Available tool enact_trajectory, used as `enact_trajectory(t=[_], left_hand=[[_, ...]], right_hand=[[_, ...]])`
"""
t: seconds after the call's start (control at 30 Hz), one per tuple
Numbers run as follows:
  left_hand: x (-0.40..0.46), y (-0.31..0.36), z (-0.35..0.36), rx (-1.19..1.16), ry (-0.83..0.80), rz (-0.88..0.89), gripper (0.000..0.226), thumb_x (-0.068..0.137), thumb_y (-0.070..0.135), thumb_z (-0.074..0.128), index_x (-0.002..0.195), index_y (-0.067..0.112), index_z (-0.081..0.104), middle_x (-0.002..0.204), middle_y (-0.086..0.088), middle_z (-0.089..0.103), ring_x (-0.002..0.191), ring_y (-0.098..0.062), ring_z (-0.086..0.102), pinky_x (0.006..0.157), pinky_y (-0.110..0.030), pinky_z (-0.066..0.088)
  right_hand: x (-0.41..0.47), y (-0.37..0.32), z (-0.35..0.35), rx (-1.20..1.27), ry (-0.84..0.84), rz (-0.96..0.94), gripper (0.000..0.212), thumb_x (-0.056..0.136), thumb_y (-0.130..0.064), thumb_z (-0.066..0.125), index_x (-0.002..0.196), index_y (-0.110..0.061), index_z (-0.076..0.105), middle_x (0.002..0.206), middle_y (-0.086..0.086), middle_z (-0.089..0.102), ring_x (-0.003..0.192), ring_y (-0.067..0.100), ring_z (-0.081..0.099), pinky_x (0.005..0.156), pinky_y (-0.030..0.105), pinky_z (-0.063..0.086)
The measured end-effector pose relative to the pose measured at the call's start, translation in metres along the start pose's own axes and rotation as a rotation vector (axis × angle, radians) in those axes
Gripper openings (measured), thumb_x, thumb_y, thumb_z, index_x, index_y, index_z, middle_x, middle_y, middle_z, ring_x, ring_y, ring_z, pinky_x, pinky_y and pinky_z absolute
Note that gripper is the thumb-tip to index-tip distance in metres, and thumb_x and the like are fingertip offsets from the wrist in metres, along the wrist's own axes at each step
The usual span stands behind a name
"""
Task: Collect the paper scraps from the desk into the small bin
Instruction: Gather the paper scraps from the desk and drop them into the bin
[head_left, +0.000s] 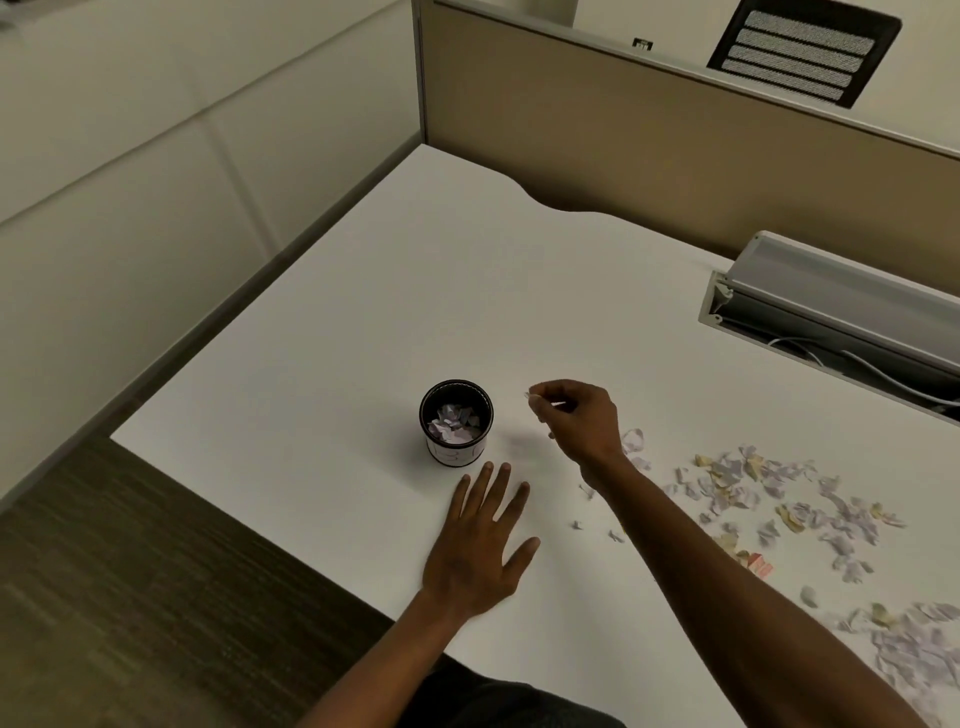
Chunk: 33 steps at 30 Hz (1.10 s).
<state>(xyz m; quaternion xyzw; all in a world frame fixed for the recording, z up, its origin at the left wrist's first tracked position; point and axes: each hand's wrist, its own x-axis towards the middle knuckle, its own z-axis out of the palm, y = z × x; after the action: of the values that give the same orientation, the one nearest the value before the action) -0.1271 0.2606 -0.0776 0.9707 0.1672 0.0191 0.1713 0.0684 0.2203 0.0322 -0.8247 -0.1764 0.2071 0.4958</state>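
A small dark round bin (456, 422) stands on the white desk (415, 291), partly filled with pale paper scraps. My left hand (480, 545) lies flat on the desk just in front of the bin, fingers spread, holding nothing. My right hand (574, 410) hovers to the right of the bin, fingertips pinched on a small white paper scrap (531, 396). Several loose paper scraps (779, 499), lilac, white and yellow, lie scattered on the desk to the right of my right forearm.
A larger heap of scraps (914, 649) lies at the desk's near right edge. A grey cable tray (831, 306) with wires is sunk into the desk at the right. Beige partition walls (675, 156) close off the back and left. Dark carpet (130, 571) lies beyond the desk's left edge.
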Motion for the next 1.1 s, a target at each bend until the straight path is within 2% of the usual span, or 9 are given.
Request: enact_trajectory(t=[0.1,0.2,0.27,0.4,0.53,0.7,0.87,0.97,1.1], left_hand=[[0.000,0.000,0.001,0.020,0.010,0.003,0.071,0.099,0.065,0.029,0.159,0.030,0.011,0.169,-0.001,0.001,0.156,-0.022,-0.001,0.122,-0.047,0.010],[0.000,-0.001,0.002,0.024,0.024,0.017,0.072,0.099,0.064,0.032,0.159,0.029,0.012,0.169,-0.003,0.003,0.156,-0.024,0.001,0.124,-0.048,0.014],[-0.001,-0.001,0.002,0.015,0.032,0.021,0.073,0.099,0.064,0.034,0.159,0.028,0.014,0.169,-0.004,0.005,0.156,-0.024,0.002,0.124,-0.049,0.017],[-0.001,0.000,0.000,0.010,0.040,0.017,0.072,0.099,0.064,0.034,0.159,0.028,0.016,0.169,-0.003,0.006,0.156,-0.024,0.003,0.124,-0.049,0.020],[-0.001,-0.001,-0.001,0.005,0.040,0.021,0.071,0.099,0.065,0.031,0.159,0.029,0.015,0.169,-0.002,0.005,0.156,-0.022,0.000,0.124,-0.050,0.020],[0.000,-0.001,-0.003,-0.029,0.058,0.022,0.068,0.099,0.065,0.032,0.157,0.031,0.021,0.168,-0.001,0.011,0.156,-0.019,0.002,0.125,-0.047,0.016],[0.019,0.017,-0.014,-0.241,0.154,0.017,0.063,0.093,0.056,0.052,0.146,0.022,0.047,0.157,0.002,0.039,0.146,-0.017,0.033,0.116,-0.036,0.038],[0.050,0.040,-0.017,-0.276,0.123,0.109,0.064,0.097,0.057,0.045,0.151,0.023,0.038,0.164,0.004,0.027,0.152,-0.013,0.019,0.120,-0.028,0.024],[0.109,0.100,-0.018,-0.196,-0.026,0.308,0.069,0.100,0.060,0.034,0.158,0.024,0.021,0.168,0.005,0.010,0.155,-0.010,-0.002,0.125,-0.031,0.009]], right_hand=[[-0.015,-0.026,0.004,0.082,-0.050,-0.114,0.007,0.084,-0.028,0.075,0.090,-0.028,0.078,0.089,-0.014,0.077,0.077,0.005,0.072,0.064,0.020,0.056],[-0.025,-0.041,0.015,-0.058,-0.108,-0.269,0.009,0.085,-0.028,0.073,0.091,-0.026,0.078,0.088,-0.014,0.077,0.073,0.001,0.069,0.064,0.010,0.050],[-0.029,-0.047,0.023,-0.198,-0.142,-0.343,0.016,0.086,-0.029,0.072,0.100,-0.024,0.078,0.087,-0.011,0.077,0.070,0.001,0.069,0.067,0.013,0.051],[-0.034,-0.048,0.028,-0.256,-0.116,-0.360,0.033,0.090,-0.039,0.067,0.120,-0.024,0.071,0.090,-0.007,0.079,0.073,0.001,0.069,0.075,0.016,0.052],[-0.041,-0.040,0.011,-0.192,-0.007,-0.340,0.019,0.092,-0.028,0.066,0.107,-0.025,0.076,0.086,-0.012,0.077,0.074,-0.002,0.069,0.069,0.005,0.048],[-0.083,0.003,-0.039,-0.107,0.132,-0.195,0.014,0.092,-0.022,0.067,0.101,-0.024,0.077,0.082,-0.013,0.077,0.076,0.001,0.072,0.067,0.021,0.058],[-0.149,0.065,-0.097,-0.048,0.284,0.048,0.017,0.091,-0.020,0.069,0.094,-0.035,0.075,0.079,-0.013,0.077,0.073,0.003,0.072,0.067,0.024,0.058],[-0.182,0.092,-0.119,-0.048,0.341,0.161,0.020,0.092,-0.018,0.069,0.095,-0.037,0.073,0.082,-0.013,0.076,0.073,0.000,0.071,0.070,0.026,0.059],[-0.218,0.116,-0.146,-0.013,0.483,0.265,0.016,0.092,-0.017,0.069,0.096,-0.031,0.076,0.077,-0.016,0.076,0.069,0.002,0.071,0.069,0.024,0.057]])
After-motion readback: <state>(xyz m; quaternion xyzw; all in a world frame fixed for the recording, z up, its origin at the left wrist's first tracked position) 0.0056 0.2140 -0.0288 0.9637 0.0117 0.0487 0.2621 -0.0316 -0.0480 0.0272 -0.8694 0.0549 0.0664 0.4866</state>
